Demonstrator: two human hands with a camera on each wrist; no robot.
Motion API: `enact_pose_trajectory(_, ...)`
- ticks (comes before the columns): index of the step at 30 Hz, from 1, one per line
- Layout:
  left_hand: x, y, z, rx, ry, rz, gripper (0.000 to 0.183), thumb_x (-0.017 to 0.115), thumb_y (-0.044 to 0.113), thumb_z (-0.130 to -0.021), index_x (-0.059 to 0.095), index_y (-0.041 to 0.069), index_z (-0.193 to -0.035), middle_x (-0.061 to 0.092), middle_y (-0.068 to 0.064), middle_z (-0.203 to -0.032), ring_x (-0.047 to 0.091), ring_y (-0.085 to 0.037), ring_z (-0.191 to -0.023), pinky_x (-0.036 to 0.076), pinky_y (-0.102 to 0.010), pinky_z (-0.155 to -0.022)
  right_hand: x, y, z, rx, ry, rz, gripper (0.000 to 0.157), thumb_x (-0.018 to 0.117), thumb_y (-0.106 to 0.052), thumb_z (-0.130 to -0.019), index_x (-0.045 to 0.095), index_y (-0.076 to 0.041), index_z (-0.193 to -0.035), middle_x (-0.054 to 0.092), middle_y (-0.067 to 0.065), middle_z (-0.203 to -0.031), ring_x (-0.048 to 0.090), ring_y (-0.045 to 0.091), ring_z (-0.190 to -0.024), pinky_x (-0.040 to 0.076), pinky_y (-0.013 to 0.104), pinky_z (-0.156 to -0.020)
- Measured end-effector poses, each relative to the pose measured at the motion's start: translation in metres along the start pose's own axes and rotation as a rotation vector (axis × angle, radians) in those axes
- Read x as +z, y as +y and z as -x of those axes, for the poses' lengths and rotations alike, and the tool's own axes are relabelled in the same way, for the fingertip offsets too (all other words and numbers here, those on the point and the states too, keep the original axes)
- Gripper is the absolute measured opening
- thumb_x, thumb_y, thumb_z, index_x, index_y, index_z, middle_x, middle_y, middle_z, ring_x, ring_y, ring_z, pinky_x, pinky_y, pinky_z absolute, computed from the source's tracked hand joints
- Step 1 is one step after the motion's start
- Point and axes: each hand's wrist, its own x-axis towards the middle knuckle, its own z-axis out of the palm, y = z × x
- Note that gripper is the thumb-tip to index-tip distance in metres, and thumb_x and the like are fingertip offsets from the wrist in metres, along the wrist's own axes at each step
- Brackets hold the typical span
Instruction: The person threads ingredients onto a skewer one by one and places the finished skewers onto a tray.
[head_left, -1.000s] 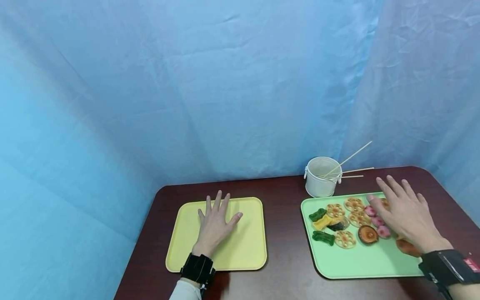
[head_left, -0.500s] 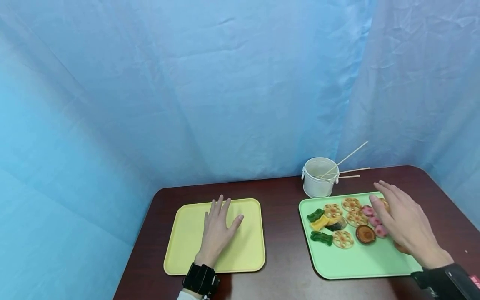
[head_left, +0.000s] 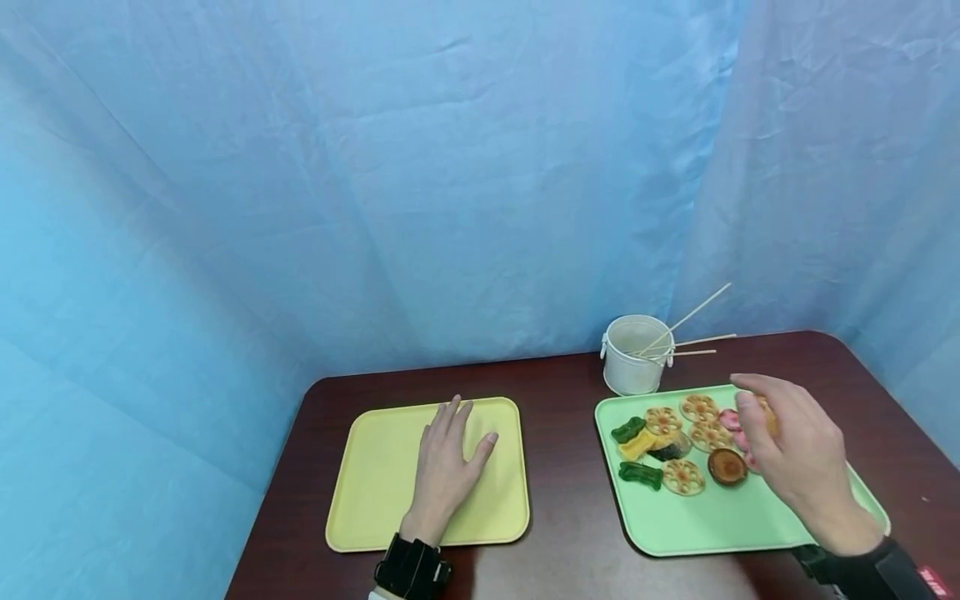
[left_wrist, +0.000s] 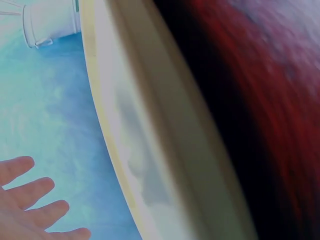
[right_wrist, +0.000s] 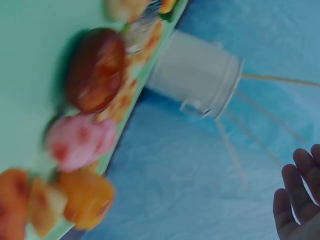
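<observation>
My left hand (head_left: 444, 467) hovers above the yellow tray (head_left: 367, 483) and holds nothing. Its fingers look extended in the left wrist view too. Over the right part of the green tray (head_left: 697, 529), my right hand (head_left: 802, 462) is held with fingers gently bent and nothing in them. Food pieces lie on that tray: a brown mushroom cap (head_left: 727, 467), lotus root slices (head_left: 682, 477), green pepper pieces (head_left: 641, 474), a yellow piece (head_left: 637, 446) and pink pieces (right_wrist: 80, 140). The right hand hides some of the food in the head view; orange pieces (right_wrist: 87, 197) show in the right wrist view.
Behind the green tray stands a white bucket (head_left: 626, 371) with several thin skewers (head_left: 701, 306) leaning out to the right. Both trays lie on a dark brown table (head_left: 562, 467). A blue curtain (head_left: 480, 183) hangs behind it.
Both hands have drawn slightly nearer to me; the left has drifted right and the right a little left. The right hand's spread fingers have come together and bent. The food has stayed put.
</observation>
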Motion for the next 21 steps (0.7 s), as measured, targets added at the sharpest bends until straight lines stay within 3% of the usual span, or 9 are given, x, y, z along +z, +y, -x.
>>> enact_pose_trajectory(4, 0.001, 0.004, 0.001, 0.006, 0.0, 0.023, 0.066, 0.048, 0.056, -0.094, 0.055, 0.006, -0.136, 0.045, -0.014, -0.145, 0.037, -0.036, -0.134, 0.031, -0.059, -0.102, 0.012, -0.015, -0.006, -0.043, 0.003, -0.019, 0.027, 0.062, -0.014, -0.09, 0.068, -0.004, -0.115, 0.066, 0.013, -0.111, 0.054, 0.033, -0.106, 0.04, 0.048, -0.086)
enact_pose_trajectory(12, 0.001, 0.008, 0.001, 0.0, 0.005, 0.044, 0.065, 0.049, 0.055, -0.094, 0.054, 0.006, -0.137, 0.044, -0.014, -0.145, 0.037, -0.035, -0.134, 0.031, -0.055, -0.104, 0.032, -0.031, -0.024, -0.112, -0.025, 0.028, 0.039, 0.072, -0.02, -0.08, 0.067, -0.002, -0.114, 0.066, 0.014, -0.108, 0.054, 0.034, -0.105, 0.039, 0.051, -0.086)
enact_pose_trajectory(21, 0.002, 0.008, 0.001, 0.028, 0.039, 0.052, 0.062, 0.051, 0.052, -0.094, 0.057, 0.005, -0.134, 0.047, -0.015, -0.143, 0.038, -0.033, -0.134, 0.032, -0.052, -0.105, 0.044, -0.038, -0.044, -0.191, -0.006, 0.082, 0.028, 0.069, -0.026, -0.082, 0.07, -0.005, -0.1, 0.068, 0.011, -0.095, 0.059, 0.03, -0.092, 0.044, 0.049, -0.073)
